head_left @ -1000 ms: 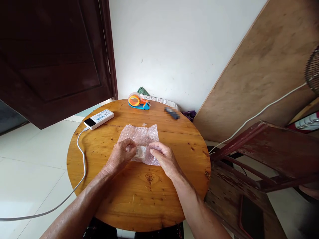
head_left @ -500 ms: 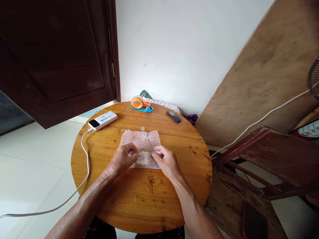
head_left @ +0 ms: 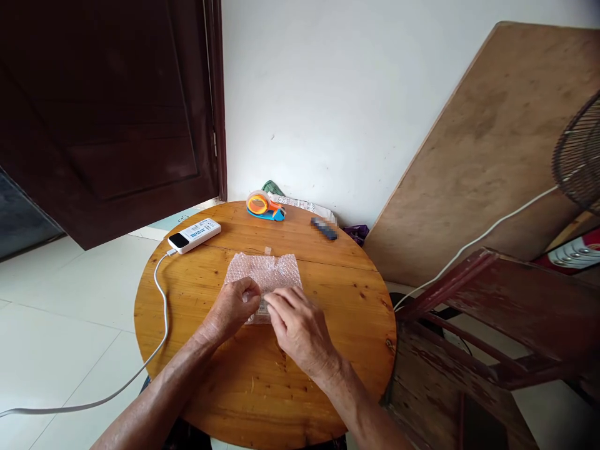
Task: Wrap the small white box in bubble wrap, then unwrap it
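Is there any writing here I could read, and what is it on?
Nothing can be read.
Power bank: blue and dark label print, too small.
Printed bag behind the tape dispenser: dark print, too small.
Dark bar: blurred out.
Small item in the bubble wrap: hidden by both hands.

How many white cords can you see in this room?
2. One cord runs from the white power bank at the round table's left rim down to the floor. The other cord slants across the leaning wooden board on the right. Others may be hidden.
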Action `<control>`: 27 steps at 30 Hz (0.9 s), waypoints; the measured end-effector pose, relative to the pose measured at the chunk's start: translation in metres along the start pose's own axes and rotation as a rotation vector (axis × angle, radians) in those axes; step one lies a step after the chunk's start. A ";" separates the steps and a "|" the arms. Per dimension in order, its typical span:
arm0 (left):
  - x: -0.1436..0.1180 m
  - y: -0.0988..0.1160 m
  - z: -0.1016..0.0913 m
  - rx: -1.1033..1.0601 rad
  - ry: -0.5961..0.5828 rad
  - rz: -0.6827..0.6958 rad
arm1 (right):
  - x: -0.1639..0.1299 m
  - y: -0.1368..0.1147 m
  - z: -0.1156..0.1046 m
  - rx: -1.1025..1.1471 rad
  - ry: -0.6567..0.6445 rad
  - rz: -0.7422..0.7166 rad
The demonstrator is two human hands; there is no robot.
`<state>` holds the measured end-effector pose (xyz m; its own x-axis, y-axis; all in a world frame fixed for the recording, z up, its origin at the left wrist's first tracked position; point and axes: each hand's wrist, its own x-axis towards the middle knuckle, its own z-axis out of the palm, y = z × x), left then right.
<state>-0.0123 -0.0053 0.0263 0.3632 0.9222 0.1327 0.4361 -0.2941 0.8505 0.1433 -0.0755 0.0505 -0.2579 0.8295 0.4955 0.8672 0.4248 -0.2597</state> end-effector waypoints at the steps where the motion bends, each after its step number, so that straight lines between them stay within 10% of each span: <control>1: 0.000 0.000 0.000 0.010 -0.003 -0.006 | 0.001 -0.002 0.002 0.000 -0.051 -0.009; 19: -0.027 -0.027 -0.038 0.458 0.106 -0.227 | 0.023 -0.002 -0.001 -0.335 -0.392 -0.196; 27: -0.025 -0.028 -0.044 0.330 0.011 -0.398 | 0.032 0.002 -0.004 -0.315 -0.459 -0.251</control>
<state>-0.0703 -0.0091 0.0217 0.1081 0.9809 -0.1617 0.7756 0.0185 0.6309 0.1387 -0.0493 0.0691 -0.5669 0.8195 0.0838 0.8226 0.5577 0.1109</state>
